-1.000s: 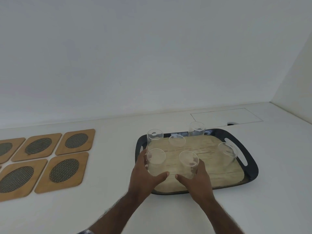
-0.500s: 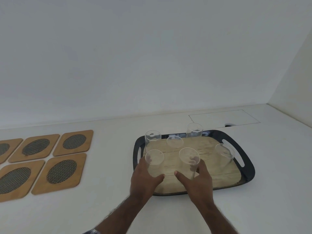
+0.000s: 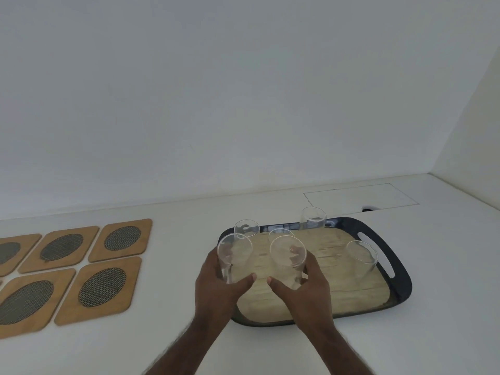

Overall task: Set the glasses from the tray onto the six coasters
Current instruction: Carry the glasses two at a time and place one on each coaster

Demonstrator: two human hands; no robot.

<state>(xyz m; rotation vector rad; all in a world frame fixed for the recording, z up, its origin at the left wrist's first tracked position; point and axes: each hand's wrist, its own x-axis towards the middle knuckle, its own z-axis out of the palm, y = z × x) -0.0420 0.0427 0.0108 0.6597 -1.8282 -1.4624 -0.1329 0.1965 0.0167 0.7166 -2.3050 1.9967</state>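
A black tray [image 3: 400,282] with a wood-look floor lies right of centre on the white counter. Several clear glasses stand on it. My left hand [image 3: 216,290] is wrapped around the front left glass [image 3: 234,255]. My right hand [image 3: 305,290] grips the front middle glass [image 3: 288,255]. Both held glasses tilt a little and look raised off the tray floor. Other glasses stand at the back left [image 3: 246,228], back middle [image 3: 281,234], back right [image 3: 312,219] and right side [image 3: 361,257]. Wooden coasters with mesh ovals lie at the left; the nearest one [image 3: 101,286] is bare.
More coasters [image 3: 121,239] [image 3: 61,247] [image 3: 25,301] reach past the left frame edge. A white wall runs behind the counter and another closes the right side. A flush panel [image 3: 359,196] with a small hole sits in the counter behind the tray.
Both hands have stayed closed on the two front glasses, which have risen slightly and tipped. The view has shifted a little so the tray sits further left.
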